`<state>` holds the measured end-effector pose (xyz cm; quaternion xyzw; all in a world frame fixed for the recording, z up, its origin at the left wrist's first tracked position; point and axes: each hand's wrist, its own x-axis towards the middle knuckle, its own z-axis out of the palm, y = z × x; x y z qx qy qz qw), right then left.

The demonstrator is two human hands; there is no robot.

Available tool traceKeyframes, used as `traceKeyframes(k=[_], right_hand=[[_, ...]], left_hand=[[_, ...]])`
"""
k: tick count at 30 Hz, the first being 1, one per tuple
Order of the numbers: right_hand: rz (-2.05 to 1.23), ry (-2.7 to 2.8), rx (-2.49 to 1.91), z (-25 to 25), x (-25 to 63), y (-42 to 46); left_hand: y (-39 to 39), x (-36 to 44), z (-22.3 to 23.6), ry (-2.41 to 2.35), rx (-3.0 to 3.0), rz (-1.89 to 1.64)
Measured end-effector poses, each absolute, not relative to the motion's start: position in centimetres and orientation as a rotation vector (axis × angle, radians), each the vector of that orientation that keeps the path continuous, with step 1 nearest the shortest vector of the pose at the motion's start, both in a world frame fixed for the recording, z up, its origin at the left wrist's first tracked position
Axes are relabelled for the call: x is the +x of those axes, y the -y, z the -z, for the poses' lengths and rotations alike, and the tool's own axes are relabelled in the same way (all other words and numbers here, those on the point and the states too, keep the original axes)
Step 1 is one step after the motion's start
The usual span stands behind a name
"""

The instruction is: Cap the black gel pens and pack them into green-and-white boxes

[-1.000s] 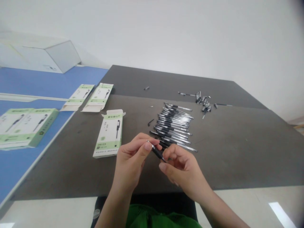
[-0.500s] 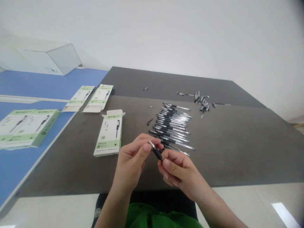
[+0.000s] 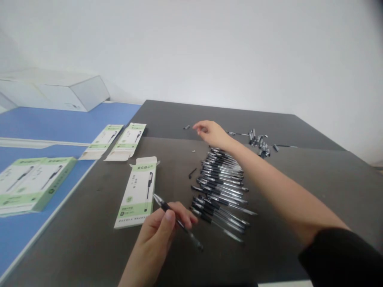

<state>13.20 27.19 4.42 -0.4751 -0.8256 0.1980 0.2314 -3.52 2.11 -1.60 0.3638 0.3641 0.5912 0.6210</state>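
My left hand (image 3: 163,225) is closed on an uncapped pen (image 3: 179,223) with a black grip and clear barrel, its silver tip pointing up and left. My right hand (image 3: 212,133) stretches over the far part of the table, fingers partly curled and apart, with nothing visible in them. Just left of its fingertips lies a small pen cap (image 3: 186,127). Many capless pens (image 3: 221,183) lie side by side in a row below my right forearm. A small light-coloured piece (image 3: 193,151) and a thin black clip-like piece (image 3: 192,173) rest left of the row.
A pile of pen caps (image 3: 260,143) lies at the back right, with thin refills around it. An open green-and-white pen box (image 3: 139,191) lies left of the pens, two more boxes (image 3: 125,141) behind it. Further boxes (image 3: 32,183) and a white carton (image 3: 74,93) sit on the blue surface.
My right hand has let go of the pen and moved forward to the far part of the table. My left hand has lowered, keeping the pen. The camera view has tilted up.
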Motion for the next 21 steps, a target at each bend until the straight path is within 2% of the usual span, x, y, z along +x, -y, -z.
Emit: traceKeyframes(k=[4, 10, 16, 21], right_hand=[[-0.487, 2.348, -1.322, -2.1, 10.4, -36.6], [-0.576, 2.379, -1.321, 0.8, 8.9, -39.4], [-0.831, 2.318, -1.128, -3.0, 10.6, -34.2], [-1.337, 2.292, -0.635, -7.2, 13.7, -24.1]], left_hand=[[-2.1, -3.3, 1.9, -0.819, 0.572, -1.175], [-2.2, -4.3, 0.8, -0.826, 0.454, -1.077], [-1.9, -5.2, 0.5, -1.191, 0.700, -1.152], [-2.0, -5.6, 1.1, -1.337, 0.970, -1.157]])
